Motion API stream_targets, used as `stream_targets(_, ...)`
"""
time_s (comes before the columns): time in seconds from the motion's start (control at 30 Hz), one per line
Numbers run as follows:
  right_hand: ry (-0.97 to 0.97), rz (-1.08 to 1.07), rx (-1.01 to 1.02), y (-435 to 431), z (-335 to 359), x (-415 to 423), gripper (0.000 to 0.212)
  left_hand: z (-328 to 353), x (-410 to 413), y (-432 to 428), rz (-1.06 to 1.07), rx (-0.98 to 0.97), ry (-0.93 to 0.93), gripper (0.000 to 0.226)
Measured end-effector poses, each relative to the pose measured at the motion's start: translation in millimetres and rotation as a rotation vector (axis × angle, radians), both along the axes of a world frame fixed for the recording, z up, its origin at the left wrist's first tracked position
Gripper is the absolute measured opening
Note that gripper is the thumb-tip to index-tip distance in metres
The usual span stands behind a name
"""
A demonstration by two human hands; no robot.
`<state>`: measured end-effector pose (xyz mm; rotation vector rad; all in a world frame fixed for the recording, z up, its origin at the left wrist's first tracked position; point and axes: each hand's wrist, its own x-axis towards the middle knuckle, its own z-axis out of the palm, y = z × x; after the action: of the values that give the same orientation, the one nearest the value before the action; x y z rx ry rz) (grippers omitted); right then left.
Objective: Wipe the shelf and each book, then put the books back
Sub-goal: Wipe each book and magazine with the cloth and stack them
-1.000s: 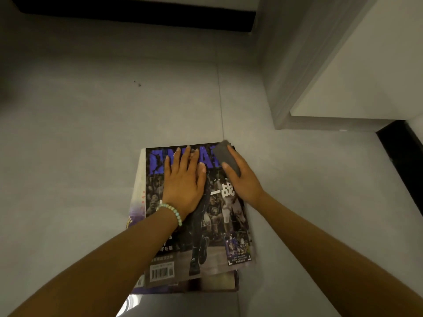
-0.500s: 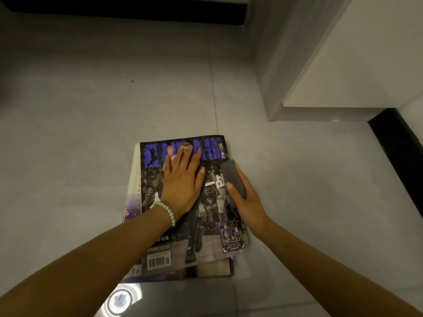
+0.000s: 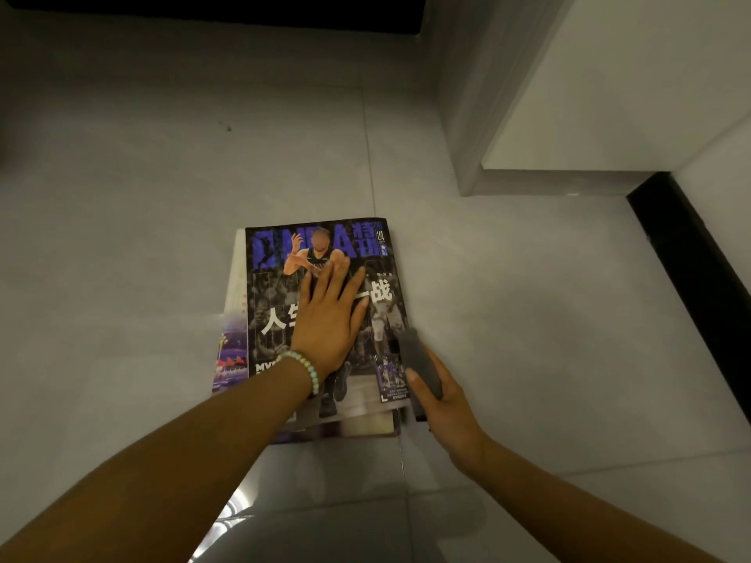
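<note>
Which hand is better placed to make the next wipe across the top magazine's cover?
Right. The right hand grips the grey cloth at the magazine's lower right edge; the left hand lies flat on it, holding no cloth.

Grey tiled floor (image 3: 122, 237), glossy, grout lines visible. Dark speck (image 3: 228, 128) on far tile. Black skirting board (image 3: 691, 253) along right wall. Bright glare (image 3: 239, 518) near bottom edge.
</note>
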<state>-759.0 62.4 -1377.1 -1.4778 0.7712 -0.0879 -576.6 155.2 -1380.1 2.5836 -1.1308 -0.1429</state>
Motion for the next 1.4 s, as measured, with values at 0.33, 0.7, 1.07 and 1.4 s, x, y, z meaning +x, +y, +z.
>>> stream_targets(0.33, 0.021, -0.113, 0.022, 10.0, 23.9, -16.2, 0.047, 0.1, -34.9, 13.6, -0.082, 0.021, 0.082, 0.066)
stream_targets(0.7, -0.154, 0.004, 0.169, 8.5, 86.0, 51.6, 0.039, 100.2, 27.3, -32.0, 0.291, -0.140, 1.027, 0.075)
stream_targets(1.07, -0.155, -0.025, 0.200, 20.4, 95.7, 79.6, 0.040, 132.3, 68.1, 9.3, 0.259, -0.212, 1.148, 0.029)
stream_targets(1.4, -0.498, -0.133, -0.202, -19.7, 221.8, 116.1, 0.036, 317.5, 58.9, 13.8, -0.250, -0.544, 0.654, 0.026)
